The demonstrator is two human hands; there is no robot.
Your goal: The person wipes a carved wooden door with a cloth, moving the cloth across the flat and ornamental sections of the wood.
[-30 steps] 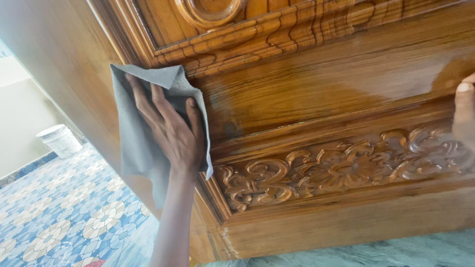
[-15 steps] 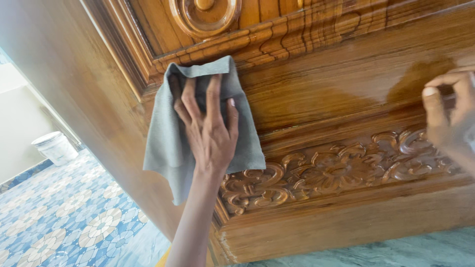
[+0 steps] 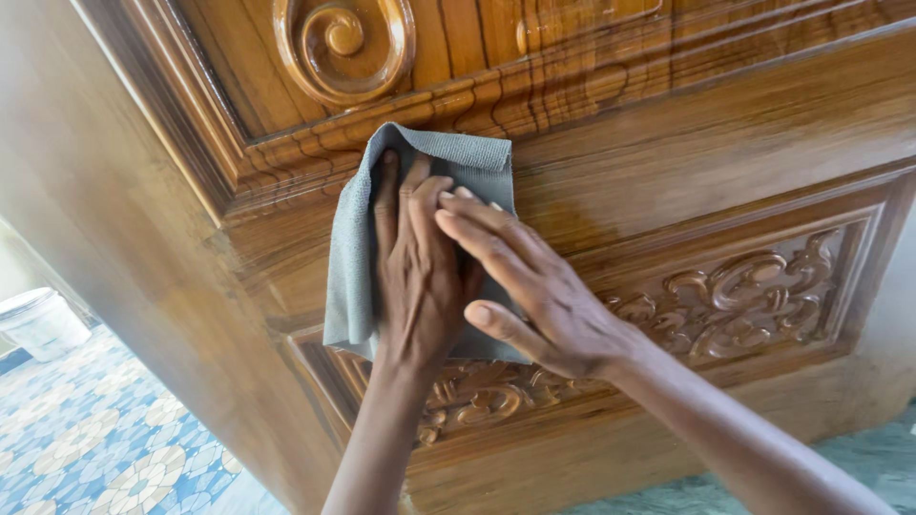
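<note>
A grey cloth (image 3: 348, 272) lies flat against the smooth band of a carved, varnished wooden door (image 3: 716, 124). My left hand (image 3: 412, 286) presses on the cloth with fingers pointing up and slightly spread. My right hand (image 3: 544, 300) reaches in from the lower right. Its straight fingers lie across my left hand's fingers and touch the cloth's upper right part. A carved scroll (image 3: 343, 43) sits just above the cloth, and a floral carved panel (image 3: 754, 291) runs below and to the right of both hands.
The door's side edge (image 3: 124, 219) slopes down on the left. Beyond it are a blue and white patterned floor (image 3: 86, 443) and a white bucket (image 3: 38, 319). A greenish floor (image 3: 859, 448) shows at the bottom right.
My left hand slid the cloth rightward and upward along the door. My right hand left the door's right side and came over onto my left hand and the cloth.
</note>
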